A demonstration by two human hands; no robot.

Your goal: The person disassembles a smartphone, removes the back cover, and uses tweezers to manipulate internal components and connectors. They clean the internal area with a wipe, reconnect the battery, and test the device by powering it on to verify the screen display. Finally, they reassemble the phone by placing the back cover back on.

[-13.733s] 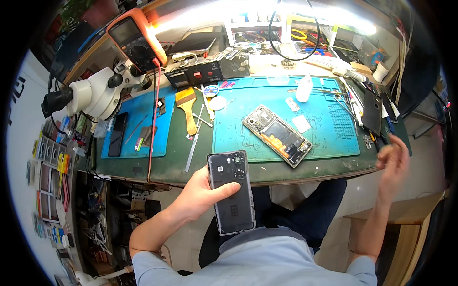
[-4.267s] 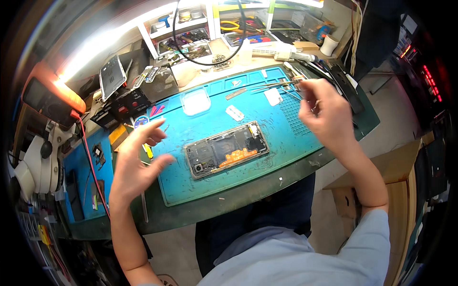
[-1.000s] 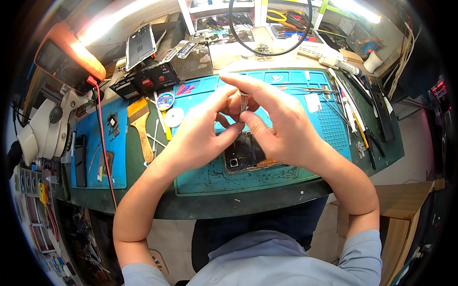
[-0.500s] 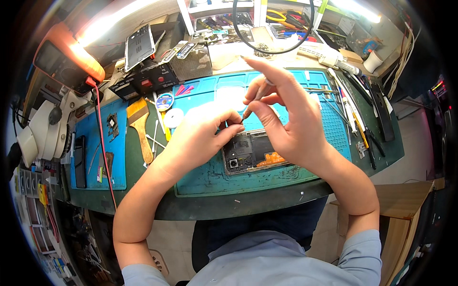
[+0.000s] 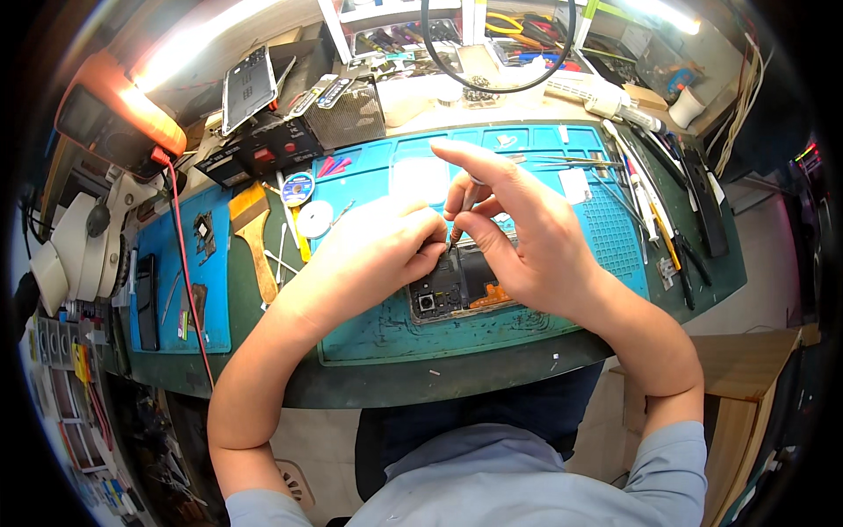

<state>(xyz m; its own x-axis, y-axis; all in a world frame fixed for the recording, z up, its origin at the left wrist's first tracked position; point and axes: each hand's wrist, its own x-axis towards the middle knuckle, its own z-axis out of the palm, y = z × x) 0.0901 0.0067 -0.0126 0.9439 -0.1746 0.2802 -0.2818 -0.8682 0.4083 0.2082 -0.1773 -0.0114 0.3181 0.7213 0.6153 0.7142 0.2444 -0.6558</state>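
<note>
An opened phone lies on the blue repair mat, its dark insides, camera module and an orange patch showing. My right hand is closed around a slim screwdriver, which points down at the phone's upper part. Beside its tip, my left hand has thumb and fingers pinched together over the phone's upper left edge. What the left fingers hold, if anything, is hidden. Both hands cover parts of the phone.
To the left are a wooden brush, a solder spool, a white roll and an orange multimeter with a red lead. Tweezers lie behind my right hand; pens and tools line the right side.
My right hand has come down a little with the screwdriver, bringing its tip lower to the phone. My left hand's pinched fingers have shifted slightly downward too.
</note>
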